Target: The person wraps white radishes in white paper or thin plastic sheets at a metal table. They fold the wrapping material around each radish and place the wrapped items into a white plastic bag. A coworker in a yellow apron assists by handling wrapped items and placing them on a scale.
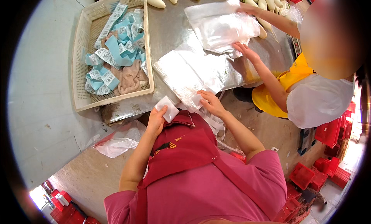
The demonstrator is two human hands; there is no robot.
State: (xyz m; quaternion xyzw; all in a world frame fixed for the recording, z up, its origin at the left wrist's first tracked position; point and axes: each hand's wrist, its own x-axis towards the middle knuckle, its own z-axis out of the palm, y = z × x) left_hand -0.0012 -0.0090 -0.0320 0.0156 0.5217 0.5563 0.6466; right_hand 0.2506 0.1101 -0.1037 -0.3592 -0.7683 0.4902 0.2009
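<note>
My left hand [157, 119] grips a small wad of white square labels [167, 108] between thumb and fingers, just in front of my red apron [179, 148]. My right hand [213, 104] reaches over the near end of a stack of clear plastic bags [181, 76] at the table edge. Its fingertips touch a small white label [197, 100] at the bags' near end; whether they pinch it or press it down I cannot tell.
A white plastic crate [76, 79] holds blue-backed printed label strips [124, 50] and a brown cloth [130, 76]. To the right, a co-worker's hands [246, 51] handle more clear bags [220, 27] on the metal table [165, 27]. White radishes [269, 2] lie behind; red crates [303, 174] stand on the floor.
</note>
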